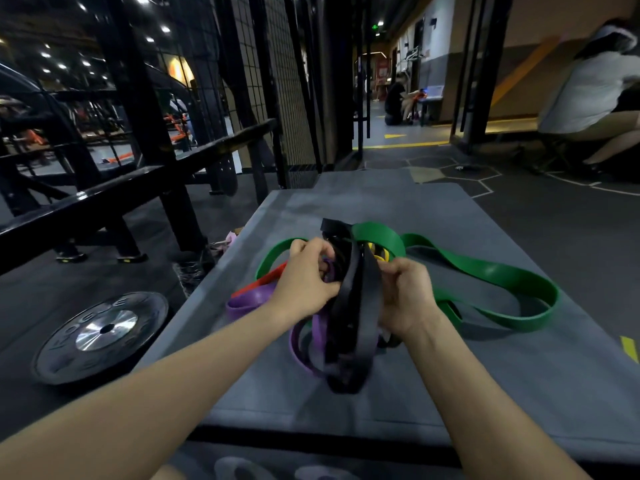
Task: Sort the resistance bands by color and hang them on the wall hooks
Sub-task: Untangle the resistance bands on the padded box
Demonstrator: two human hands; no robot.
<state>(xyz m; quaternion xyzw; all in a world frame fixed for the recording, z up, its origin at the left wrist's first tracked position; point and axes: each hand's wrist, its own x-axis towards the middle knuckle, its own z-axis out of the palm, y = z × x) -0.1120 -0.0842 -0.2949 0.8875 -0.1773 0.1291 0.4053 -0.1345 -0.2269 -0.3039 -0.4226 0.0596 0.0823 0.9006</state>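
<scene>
A tangle of resistance bands lies on a grey mat (485, 375). My left hand (304, 282) and my right hand (405, 296) both grip a bunch of black bands (349, 313), lifted between them above the mat. Purple bands (249, 301) hang under and to the left of the bunch. A wide green band (502, 275) loops across the mat to the right. A red band (259, 282) pokes out at the left, and a bit of yellow band (375, 252) shows behind the black ones. No wall hooks are in view.
A black weight plate (100, 336) lies on the floor left of the mat. A black steel rack (131, 188) and a wire mesh wall (277, 81) stand at the left. A person (588, 98) sits at the far right; another crouches down the corridor.
</scene>
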